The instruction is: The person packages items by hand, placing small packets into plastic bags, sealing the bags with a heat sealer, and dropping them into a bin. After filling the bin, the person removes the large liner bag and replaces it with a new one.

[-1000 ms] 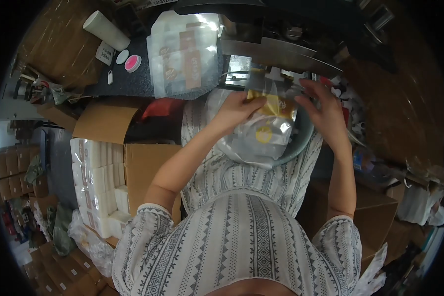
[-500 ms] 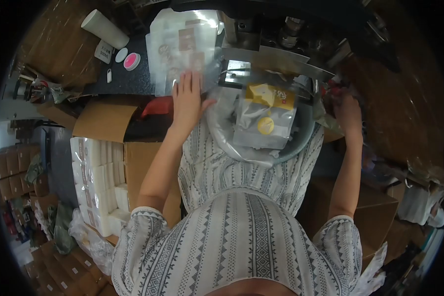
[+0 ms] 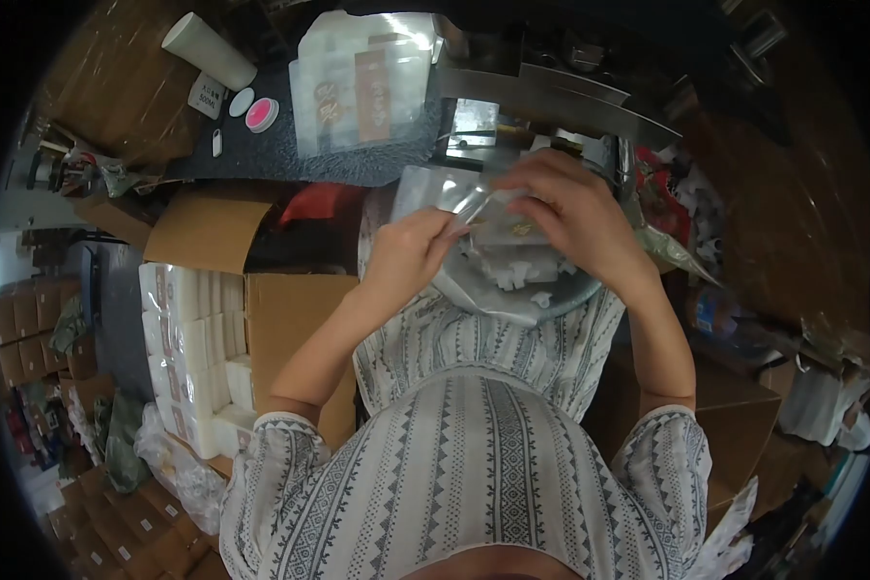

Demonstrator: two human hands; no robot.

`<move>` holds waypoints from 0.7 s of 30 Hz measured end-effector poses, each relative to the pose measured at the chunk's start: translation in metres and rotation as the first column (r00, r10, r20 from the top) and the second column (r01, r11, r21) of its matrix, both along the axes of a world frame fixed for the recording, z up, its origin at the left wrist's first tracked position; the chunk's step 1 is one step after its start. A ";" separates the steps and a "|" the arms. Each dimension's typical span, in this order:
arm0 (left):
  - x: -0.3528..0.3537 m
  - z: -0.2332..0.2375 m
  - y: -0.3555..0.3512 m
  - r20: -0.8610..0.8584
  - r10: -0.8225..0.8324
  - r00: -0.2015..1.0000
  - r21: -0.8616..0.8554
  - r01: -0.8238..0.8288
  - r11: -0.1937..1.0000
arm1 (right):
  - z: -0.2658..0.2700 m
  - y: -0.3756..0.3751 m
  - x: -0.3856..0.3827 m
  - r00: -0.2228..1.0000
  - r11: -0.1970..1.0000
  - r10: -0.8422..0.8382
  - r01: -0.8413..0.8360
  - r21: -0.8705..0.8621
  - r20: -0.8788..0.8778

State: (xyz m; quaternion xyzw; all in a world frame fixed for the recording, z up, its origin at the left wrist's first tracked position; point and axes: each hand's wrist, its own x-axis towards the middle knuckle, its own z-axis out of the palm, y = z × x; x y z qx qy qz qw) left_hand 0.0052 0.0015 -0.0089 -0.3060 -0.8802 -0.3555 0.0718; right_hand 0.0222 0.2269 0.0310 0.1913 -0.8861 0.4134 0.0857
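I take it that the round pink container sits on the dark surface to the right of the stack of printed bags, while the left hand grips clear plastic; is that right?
Not quite: the head view shows the round pink container to the left of the stack of printed bags. It does sit on the dark surface, and the left hand grips clear plastic.

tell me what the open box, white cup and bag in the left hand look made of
Open box: cardboard, matt brown, from its stiff plain flaps.
White cup: smooth, perhaps paper or plastic, its even surface fits both.
Bag: likely thin plastic, glossy, being see-through with bright glints.
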 end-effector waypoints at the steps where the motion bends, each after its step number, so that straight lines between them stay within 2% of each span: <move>1: -0.004 -0.005 0.006 0.147 -0.084 0.986 0.002 0.084 0.996 | -0.003 0.005 0.000 0.999 0.998 0.014 -0.012 -0.055 0.047; 2: -0.008 -0.009 0.013 0.289 -0.166 0.943 0.016 0.168 0.986 | -0.005 0.008 0.002 0.999 0.999 0.010 -0.007 -0.053 0.047; 3: -0.011 -0.011 0.025 0.289 -0.170 0.942 0.020 0.172 0.985 | -0.006 0.011 0.003 0.991 0.989 -0.106 0.114 -0.093 0.087; 4: -0.015 -0.014 0.038 0.583 -0.173 0.794 0.208 0.060 0.976 | -0.006 0.015 0.005 0.968 0.964 -0.216 0.233 -0.128 0.130; 5: -0.020 -0.016 0.048 0.801 -0.227 0.553 0.340 -0.108 0.934 | -0.005 0.021 0.008 0.968 0.964 -0.217 0.233 -0.125 0.129; 6: -0.031 -0.020 0.056 0.801 -0.230 0.553 0.343 -0.108 0.933 | -0.004 0.029 0.012 0.952 0.953 -0.294 0.299 -0.043 0.082; 7: -0.044 -0.025 0.062 0.837 -0.255 0.484 0.349 -0.112 0.931 | -0.002 0.035 0.017 0.930 0.930 -0.366 0.365 0.035 0.032; 8: -0.050 -0.029 0.067 0.868 -0.279 0.411 0.353 -0.116 0.928 | 0.002 0.040 0.024 0.930 0.930 -0.367 0.366 0.036 0.033; 9: -0.049 -0.032 0.071 0.868 -0.280 0.410 0.354 -0.115 0.928 | 0.008 0.045 0.031 0.882 0.878 -0.462 0.441 0.185 0.090; 10: -0.049 -0.035 0.075 0.881 -0.296 0.368 0.392 -0.221 0.893 | 0.010 0.052 0.035 0.820 0.803 -0.558 0.494 0.333 0.130; 11: -0.049 -0.036 0.078 0.890 -0.317 0.327 0.421 -0.324 0.847 | 0.004 0.067 0.035 0.818 0.802 -0.560 0.496 0.334 0.129; 13: -0.050 -0.035 0.073 0.903 -0.310 0.297 0.392 -0.272 0.879 | -0.021 0.104 0.029 0.743 0.665 -0.661 0.644 0.379 -0.104; 14: -0.048 -0.035 0.070 0.916 -0.300 0.266 0.361 -0.222 0.906 | -0.035 0.115 0.027 0.745 0.668 -0.660 0.640 0.381 -0.095; 16: -0.040 -0.033 0.070 0.916 -0.310 0.253 0.376 -0.275 0.885 | -0.046 0.124 0.020 0.698 0.617 -0.691 0.706 0.347 -0.190; 18: -0.040 -0.037 0.068 0.916 -0.319 0.244 0.387 -0.328 0.862 | -0.045 0.116 0.022 0.701 0.624 -0.666 0.711 0.326 -0.255; 19: -0.041 -0.044 0.067 0.902 -0.317 0.294 0.403 -0.304 0.863 | -0.041 0.105 0.026 0.695 0.625 -0.646 0.719 0.305 -0.315; 20: -0.042 -0.049 0.067 0.884 -0.318 0.343 0.418 -0.276 0.865 | -0.038 0.089 0.031 0.694 0.624 -0.648 0.720 0.304 -0.314; 21: -0.043 -0.048 0.066 0.884 -0.319 0.341 0.418 -0.272 0.867 | -0.035 0.070 0.035 0.737 0.715 -0.644 0.675 0.181 -0.206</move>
